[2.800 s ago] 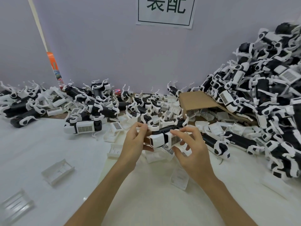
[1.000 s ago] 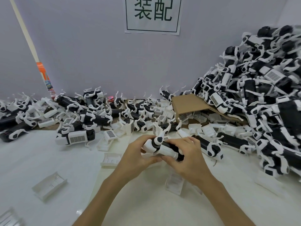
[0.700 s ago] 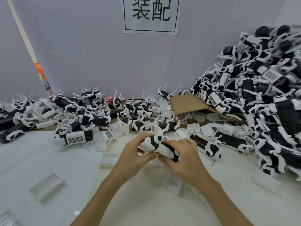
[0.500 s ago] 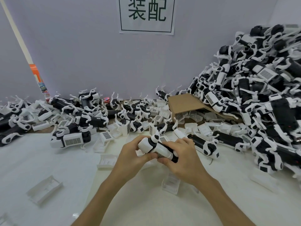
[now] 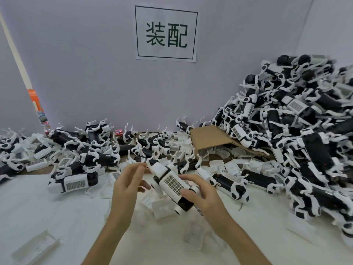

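head view: a person's right hand (image 5: 204,197) grips a black-and-white unit (image 5: 172,185) just above the white table (image 5: 47,211), at the centre of the frame. the fingers curl over the unit's top edge and the thumb presses its near side. the unit is tilted, with its white end toward 11 o'clock, its black end toward 5 o'clock and its grille-patterned face turned up.

the left hand (image 5: 128,188), at 9 o'clock of the unit, is loosely open and grips nothing. its fingertips are just beside the unit's white end, and whether they touch it cannot be told.

a tall heap (image 5: 298,142) of like black-and-white units fills the 3 o'clock side and climbs against the wall. a lower pile (image 5: 82,150) runs along the back of the table from 9 to 11 o'clock. a single finished unit (image 5: 72,182) lies on its side near the left hand, toward 9 o'clock.

a cardboard sheet (image 5: 208,138) leans at 1 o'clock, between the two piles, with small white covers strewn around and under it. a paper sign (image 5: 166,33) with two printed characters hangs on the wall at 12 o'clock.

one clear plastic tray (image 5: 36,249) rests on the table at 7 o'clock, well apart from the hands. another tray (image 5: 194,234) lies at 5 o'clock, just below the right wrist.
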Available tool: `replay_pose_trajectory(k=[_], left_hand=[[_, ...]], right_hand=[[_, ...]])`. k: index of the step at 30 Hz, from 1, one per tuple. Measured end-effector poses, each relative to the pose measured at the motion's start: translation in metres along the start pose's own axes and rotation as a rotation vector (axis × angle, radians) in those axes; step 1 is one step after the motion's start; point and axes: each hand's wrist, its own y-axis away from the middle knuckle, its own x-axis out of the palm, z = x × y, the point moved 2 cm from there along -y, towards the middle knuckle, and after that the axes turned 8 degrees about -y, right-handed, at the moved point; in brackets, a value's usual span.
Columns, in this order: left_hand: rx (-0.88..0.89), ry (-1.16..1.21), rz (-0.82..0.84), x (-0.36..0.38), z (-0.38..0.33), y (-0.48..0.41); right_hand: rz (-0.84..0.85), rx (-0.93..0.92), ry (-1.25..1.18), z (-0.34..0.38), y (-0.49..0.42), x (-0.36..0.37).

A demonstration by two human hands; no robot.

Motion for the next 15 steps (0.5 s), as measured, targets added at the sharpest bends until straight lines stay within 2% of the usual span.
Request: replay_pose_trajectory(k=[3, 5, 8, 10, 12, 13, 15], left_hand=[[-0.065, 0.057, -0.07, -0.015, 0.004, -0.007], [-0.113, 0.086, -0.115, -0.023, 0.009, -0.011], [-0.201, 0.144, -0.12, -0.025, 0.016, -0.017], [-0.254, 0.189, -0.079, -0.022, 0.017, -0.02], [-0.291, 0.216, -0.05, -0.019, 0.018, -0.021], [-0.304, 0.22, -0.037, -0.019, 0.019, -0.023], [-0.321, 0.227, -0.01, -0.02, 0.018, -0.027]], right_hand=[[-0.033, 0.196, -0.16, 0.005, -0.003, 0.0], [-0.014, 0.229, -0.288, 0.027, -0.013, -0.001], [-0.125, 0.089, -0.56, 0.107, -0.06, -0.037], [-0.332, -0.116, -0.651, 0.193, -0.103, -0.085], [-0.598, -0.239, -0.533, 0.277, -0.135, -0.128], [-0.734, -0.242, -0.347, 0.305, -0.145, -0.144], [-0.88, -0.151, 0.242, 0.324, -0.153, -0.159]])
